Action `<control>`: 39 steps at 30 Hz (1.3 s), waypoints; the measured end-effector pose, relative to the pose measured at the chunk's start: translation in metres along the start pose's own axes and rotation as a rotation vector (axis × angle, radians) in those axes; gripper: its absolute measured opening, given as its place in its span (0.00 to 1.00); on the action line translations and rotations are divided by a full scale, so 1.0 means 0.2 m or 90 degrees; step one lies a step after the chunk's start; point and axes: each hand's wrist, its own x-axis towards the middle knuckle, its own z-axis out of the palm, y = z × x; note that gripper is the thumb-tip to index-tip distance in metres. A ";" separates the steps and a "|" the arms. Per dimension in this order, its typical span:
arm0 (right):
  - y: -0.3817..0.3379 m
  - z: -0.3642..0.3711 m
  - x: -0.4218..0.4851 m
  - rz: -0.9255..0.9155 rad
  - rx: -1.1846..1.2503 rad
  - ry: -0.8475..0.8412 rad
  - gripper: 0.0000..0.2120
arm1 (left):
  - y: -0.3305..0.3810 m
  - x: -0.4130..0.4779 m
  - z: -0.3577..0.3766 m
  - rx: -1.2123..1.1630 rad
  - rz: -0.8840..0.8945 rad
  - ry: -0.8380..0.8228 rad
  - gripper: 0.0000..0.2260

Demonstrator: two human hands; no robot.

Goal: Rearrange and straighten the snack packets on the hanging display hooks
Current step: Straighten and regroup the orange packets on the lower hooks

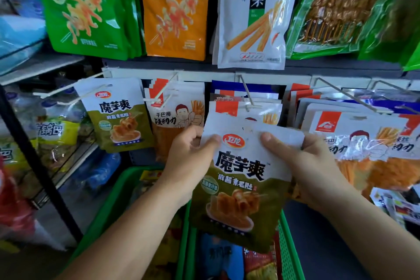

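Olive snack packet (241, 179), pinched at its top corners by left hand (191, 157) and right hand (311, 161), is off the hooks, above a green basket (113, 202); next, probably, thread it onto the matching packets' (118, 118) hook (79, 96).

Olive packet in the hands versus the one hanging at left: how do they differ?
The held packet is off any hook, pinched at its top corners by the left hand and right hand; the hanging packet sits on its hook, untouched. The held packet is lower, over the green basket; the hanging packet hangs in the row. Same print on both.
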 end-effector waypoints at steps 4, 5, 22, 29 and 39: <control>0.09 0.15 -0.08 -0.009 -0.087 -0.063 0.10 | -0.04 -0.04 -0.15 0.086 -0.052 -0.025 0.10; 0.12 0.19 -0.08 -0.007 -0.103 -0.064 0.08 | -0.06 -0.05 -0.19 0.105 -0.044 -0.015 0.10; 0.14 1.28 0.32 -0.013 -0.172 -0.106 0.02 | -0.05 0.08 -0.95 0.316 0.102 0.335 0.24; 0.14 1.53 0.55 -0.071 -0.237 -0.148 0.04 | -0.07 0.20 -1.08 0.370 0.136 0.294 0.28; 0.18 1.61 0.56 -0.112 -0.232 -0.194 0.09 | -0.10 0.09 -1.11 0.359 0.291 0.498 0.14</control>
